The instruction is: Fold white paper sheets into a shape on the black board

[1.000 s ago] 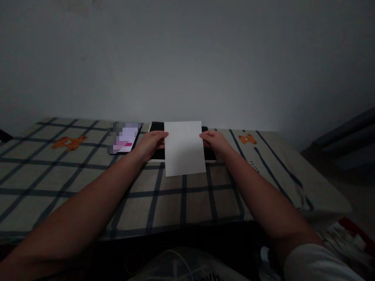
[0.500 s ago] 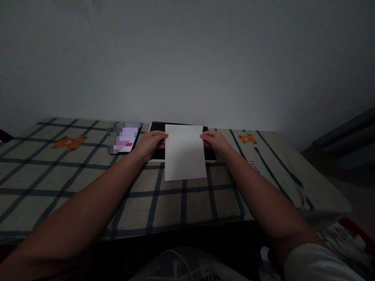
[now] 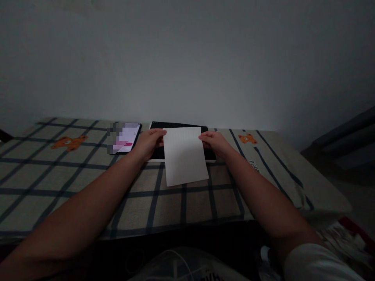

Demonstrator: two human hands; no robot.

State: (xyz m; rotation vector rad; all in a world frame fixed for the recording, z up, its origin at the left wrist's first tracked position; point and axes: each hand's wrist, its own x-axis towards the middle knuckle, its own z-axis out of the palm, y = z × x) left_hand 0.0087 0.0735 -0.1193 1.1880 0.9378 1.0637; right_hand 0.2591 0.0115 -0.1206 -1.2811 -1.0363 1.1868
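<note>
A white lined sheet of paper is held up between both hands above the checked cloth. My left hand pinches its upper left edge and my right hand pinches its upper right edge. Behind the sheet a black notebook lies flat near the wall, partly hidden by the paper and my hands.
A lit phone lies left of the notebook. The surface wears a beige cloth with dark grid lines and orange bear prints. A plain wall rises right behind. The cloth drops off at the right edge, with dark furniture beyond.
The sheet has sunk a little and its lower edge has swung down towards me, now slightly skewed. Both hands stay at its upper corners.
</note>
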